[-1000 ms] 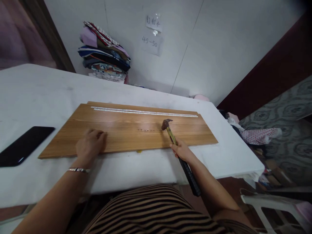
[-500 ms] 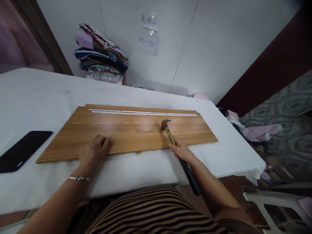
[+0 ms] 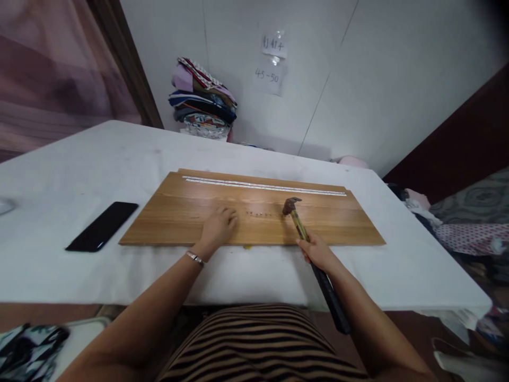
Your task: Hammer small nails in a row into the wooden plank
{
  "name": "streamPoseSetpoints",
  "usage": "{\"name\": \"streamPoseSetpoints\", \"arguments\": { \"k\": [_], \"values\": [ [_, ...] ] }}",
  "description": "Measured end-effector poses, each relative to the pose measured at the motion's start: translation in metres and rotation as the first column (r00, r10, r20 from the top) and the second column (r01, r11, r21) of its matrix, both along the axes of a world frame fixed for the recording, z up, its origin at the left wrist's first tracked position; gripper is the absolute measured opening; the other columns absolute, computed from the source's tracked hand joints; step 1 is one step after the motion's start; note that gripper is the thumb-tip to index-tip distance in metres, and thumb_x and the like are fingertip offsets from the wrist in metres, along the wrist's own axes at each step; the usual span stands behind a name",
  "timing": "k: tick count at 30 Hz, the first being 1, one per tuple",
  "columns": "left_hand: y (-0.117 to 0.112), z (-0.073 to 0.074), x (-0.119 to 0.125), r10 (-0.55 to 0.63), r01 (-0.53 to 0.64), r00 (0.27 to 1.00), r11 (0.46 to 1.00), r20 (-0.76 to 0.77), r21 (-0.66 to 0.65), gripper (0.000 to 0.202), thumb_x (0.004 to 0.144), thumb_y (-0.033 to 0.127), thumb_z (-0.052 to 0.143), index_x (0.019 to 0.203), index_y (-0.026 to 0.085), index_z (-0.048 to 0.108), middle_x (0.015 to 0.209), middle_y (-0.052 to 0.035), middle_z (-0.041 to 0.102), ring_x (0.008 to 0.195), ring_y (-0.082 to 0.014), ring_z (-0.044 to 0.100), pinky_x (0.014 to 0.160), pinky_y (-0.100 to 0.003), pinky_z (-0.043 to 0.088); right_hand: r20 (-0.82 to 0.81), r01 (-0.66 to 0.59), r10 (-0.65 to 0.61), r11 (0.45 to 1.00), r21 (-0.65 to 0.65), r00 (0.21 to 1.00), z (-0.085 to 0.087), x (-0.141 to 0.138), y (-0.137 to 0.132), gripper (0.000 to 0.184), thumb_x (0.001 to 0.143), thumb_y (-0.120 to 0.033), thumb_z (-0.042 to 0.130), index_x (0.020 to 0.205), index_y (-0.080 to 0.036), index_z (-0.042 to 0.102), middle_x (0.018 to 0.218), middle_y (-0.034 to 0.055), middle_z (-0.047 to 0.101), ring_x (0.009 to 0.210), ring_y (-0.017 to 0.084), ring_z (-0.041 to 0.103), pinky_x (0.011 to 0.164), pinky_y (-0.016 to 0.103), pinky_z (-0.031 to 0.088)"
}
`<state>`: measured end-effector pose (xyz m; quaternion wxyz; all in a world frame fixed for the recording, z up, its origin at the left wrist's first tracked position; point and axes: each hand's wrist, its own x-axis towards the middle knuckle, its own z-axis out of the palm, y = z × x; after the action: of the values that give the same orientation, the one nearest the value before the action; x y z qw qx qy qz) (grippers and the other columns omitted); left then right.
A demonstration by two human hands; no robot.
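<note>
My right hand (image 3: pixel 316 250) is wrapped round the handle of a claw hammer (image 3: pixel 301 228), near the handle's middle. The rusty-brown hammer head is at the right end of a short row of small nails (image 3: pixel 260 214) in a wooden board (image 3: pixel 330 225). My left hand (image 3: pixel 219 228) is on the board just left of that row, its fingers bent and close together. Their tips are turned away, so anything between them is hidden. A thin dark line, perhaps a loose nail (image 3: pixel 194 217), shows on the board left of this hand.
Two white strips (image 3: pixel 262 186) run along the board's far side. To the left, a black phone (image 3: pixel 102 227) lies on the white-covered table (image 3: pixel 254 276). Folded clothes (image 3: pixel 204 101) are piled against the wall at the back, near paper signs (image 3: pixel 268 77).
My left hand has moved right along the board, up to the nail row. My right hand still holds the hammer at the row's right end. The view has turned left.
</note>
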<state>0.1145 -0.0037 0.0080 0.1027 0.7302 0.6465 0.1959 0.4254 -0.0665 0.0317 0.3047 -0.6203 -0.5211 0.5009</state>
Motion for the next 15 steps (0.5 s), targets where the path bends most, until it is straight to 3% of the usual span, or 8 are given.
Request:
{"name": "streamPoseSetpoints", "arguments": {
  "k": [6,15],
  "values": [
    [0.017,-0.004,0.032,-0.113,0.113,0.993,0.994,-0.033,0.0,0.032,0.099,0.028,0.048,0.12,0.019,0.07,0.125,-0.0121,0.069,0.117,-0.0255,0.063,0.104,-0.039,0.049,0.01,0.002,-0.002,1.0,-0.018,1.0,0.002,-0.001,-0.001,0.03,0.078,-0.039,0.061,0.1,-0.022,0.049,0.047,-0.0135,0.039,0.035,0.01,0.036,0.036,0.022,0.031],
    [0.021,-0.01,0.03,-0.117,0.113,0.989,0.992,-0.09,-0.046,0.036,0.102,0.033,0.041,0.111,0.02,0.073,0.116,-0.01,0.069,0.109,-0.0242,0.065,0.094,-0.035,0.05,0.032,0.012,-0.012,1.0,0.004,0.999,0.0,-0.002,-0.001,0.019,0.081,-0.033,0.058,0.092,-0.024,0.047,0.049,-0.013,0.038,0.035,0.008,0.035,0.036,0.021,0.03]
  ]
}}
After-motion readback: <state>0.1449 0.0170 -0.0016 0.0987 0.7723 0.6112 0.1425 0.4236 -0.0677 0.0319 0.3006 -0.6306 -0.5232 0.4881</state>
